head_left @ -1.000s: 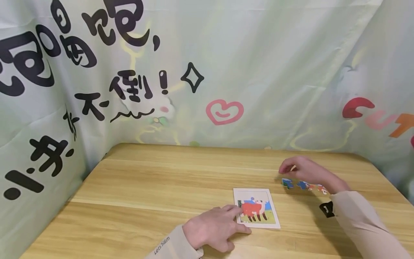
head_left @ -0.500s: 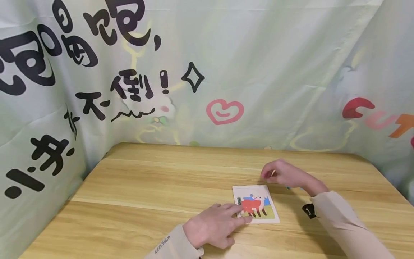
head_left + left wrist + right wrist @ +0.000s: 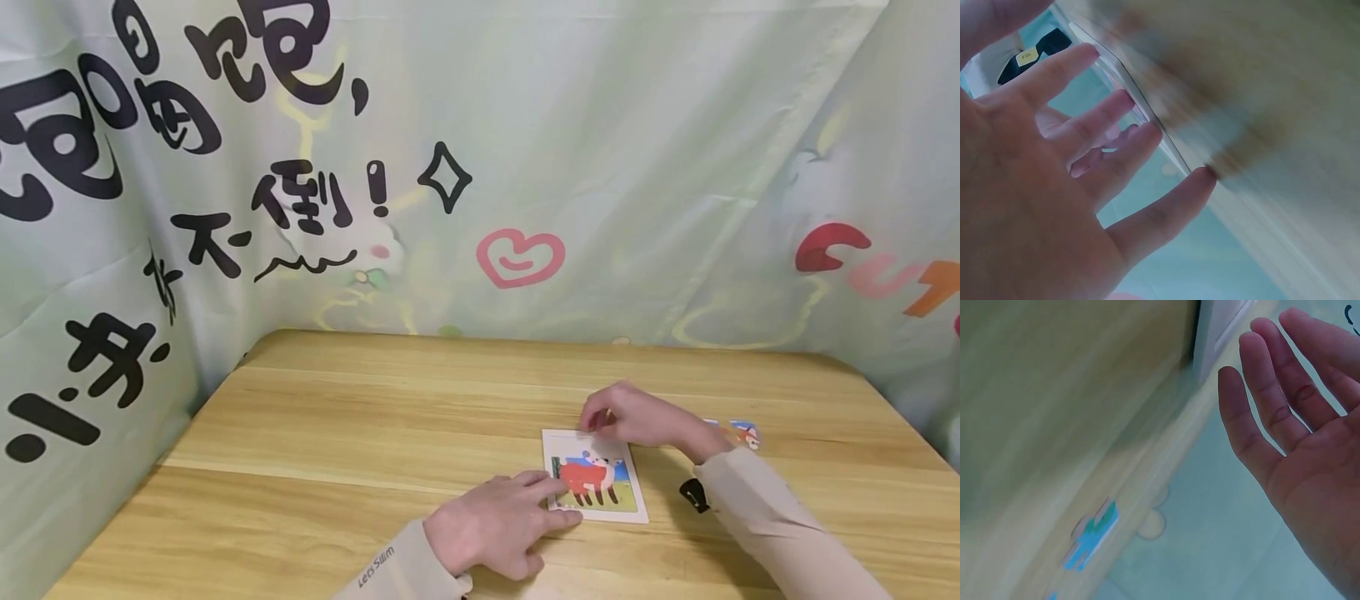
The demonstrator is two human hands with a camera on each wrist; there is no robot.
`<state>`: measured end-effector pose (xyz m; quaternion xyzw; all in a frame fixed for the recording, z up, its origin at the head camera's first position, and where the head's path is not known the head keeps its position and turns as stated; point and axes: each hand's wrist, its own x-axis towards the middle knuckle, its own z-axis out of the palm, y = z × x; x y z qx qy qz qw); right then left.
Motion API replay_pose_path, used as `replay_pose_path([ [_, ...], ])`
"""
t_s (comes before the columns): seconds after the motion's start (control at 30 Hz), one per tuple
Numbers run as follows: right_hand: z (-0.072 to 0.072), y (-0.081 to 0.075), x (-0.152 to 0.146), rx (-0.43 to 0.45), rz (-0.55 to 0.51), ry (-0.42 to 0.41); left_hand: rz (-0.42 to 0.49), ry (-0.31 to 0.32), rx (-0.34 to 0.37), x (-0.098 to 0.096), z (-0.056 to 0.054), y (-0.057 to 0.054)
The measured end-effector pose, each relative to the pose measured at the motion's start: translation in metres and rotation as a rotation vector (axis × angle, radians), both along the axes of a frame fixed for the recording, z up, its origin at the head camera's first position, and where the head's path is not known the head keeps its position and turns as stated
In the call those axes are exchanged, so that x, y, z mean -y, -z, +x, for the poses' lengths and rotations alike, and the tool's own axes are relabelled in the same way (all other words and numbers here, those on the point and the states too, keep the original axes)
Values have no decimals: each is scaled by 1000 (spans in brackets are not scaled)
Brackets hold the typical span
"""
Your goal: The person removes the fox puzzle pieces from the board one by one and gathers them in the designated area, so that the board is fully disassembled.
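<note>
A white-framed jigsaw puzzle board (image 3: pixel 557 436) lies flat on the table. Its picture of a red animal with dark legs is partly filled in, while the upper strip is bare white. My left hand (image 3: pixel 498 525) rests at its left side, fingers spread, the fingertips on the frame and picture edge. Over the board's far right corner hovers my right hand (image 3: pixel 633 417), with thumb and forefinger bent toward each other; I cannot tell whether a piece is between them. Several loose puzzle pieces (image 3: pixel 745 435) lie right of the board, one a blue-and-green piece (image 3: pixel 1092 536), partly hidden by the right forearm.
The wooden table (image 3: pixel 360 417) runs back to a pale printed curtain (image 3: pixel 637 150) behind and on the left. A black strap piece (image 3: pixel 694 495) sits at the right sleeve (image 3: pixel 780 521).
My right hand has moved left and toward me, from above the loose pieces to the board's far edge. The left hand stays at the board, which has shifted slightly.
</note>
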<state>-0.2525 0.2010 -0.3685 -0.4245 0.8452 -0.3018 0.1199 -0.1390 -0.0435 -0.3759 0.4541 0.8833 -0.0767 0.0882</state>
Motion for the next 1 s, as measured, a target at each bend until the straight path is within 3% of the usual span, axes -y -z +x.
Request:
replay_pose_path([
  [0.4,8,5,29,33,61,-37,-49,21,-46,-2,2,-1],
  [0.67,12,5,36,101,93,-30,-53,10,24,1,2,-5],
  [0.8,16,5,40,137,101,-12,-66,10,26,0,3,-5],
  [1.0,20,5,41,122,98,-10,-38,1,44,0,4,-5],
])
